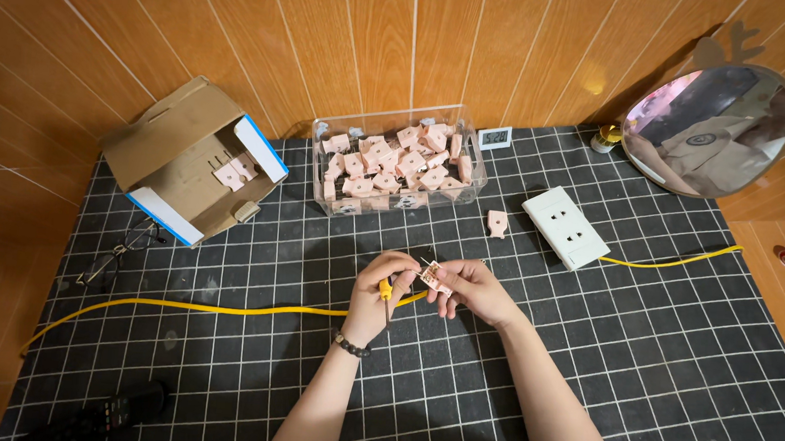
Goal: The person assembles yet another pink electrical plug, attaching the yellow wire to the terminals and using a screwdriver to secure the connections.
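Note:
Both of my hands meet over the middle of the black gridded mat (659, 359). My right hand (475, 291) pinches a small pink socket part (432, 276) with metal contacts showing. Gripped in my left hand (376, 295) is a small screwdriver (386, 294) with a yellow handle, its tip close to the pink part. A yellow cable (211, 307) runs under my hands across the mat. One loose pink part (497, 222) lies beyond my hands, in front of a clear plastic box (395, 161) filled with several similar pink parts.
A white wall socket plate (565, 226) lies at the right, near the cable. An open cardboard box (189, 160) sits at the back left, with wire-framed glasses (119, 247) beside it. A round mirror (707, 127), a small digital clock (495, 137) and a dark remote (112, 410) also stand around.

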